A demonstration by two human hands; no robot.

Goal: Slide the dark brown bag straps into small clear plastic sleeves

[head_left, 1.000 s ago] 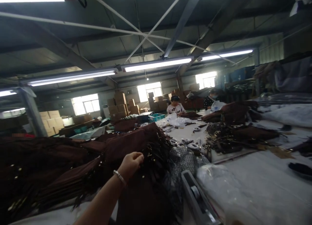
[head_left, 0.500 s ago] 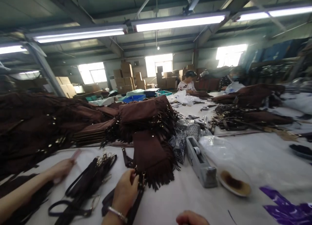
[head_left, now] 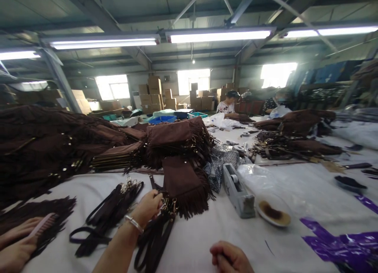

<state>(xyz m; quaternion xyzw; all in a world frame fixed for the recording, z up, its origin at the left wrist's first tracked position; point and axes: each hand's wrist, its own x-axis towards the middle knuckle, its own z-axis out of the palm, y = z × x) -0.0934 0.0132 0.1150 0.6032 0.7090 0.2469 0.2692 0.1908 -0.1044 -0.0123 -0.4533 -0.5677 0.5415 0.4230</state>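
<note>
Head view. Landmark: tape dispenser.

- Left hand, left of the dispenser: fingers closed tight on the clasp corner of the fringed bag. The bag lies flat on the table just left of the dispenser.
- Right hand, below the dispenser at the frame edge: curled into a fist, contents cannot be told.
- Loose straps lie farther left.

Judged: one bag is out and laid down. The pile behind and left of the dispenser remains.

A second ago the left hand was up in the pile. A co-worker's hand with a pink comb has moved far left.
</note>
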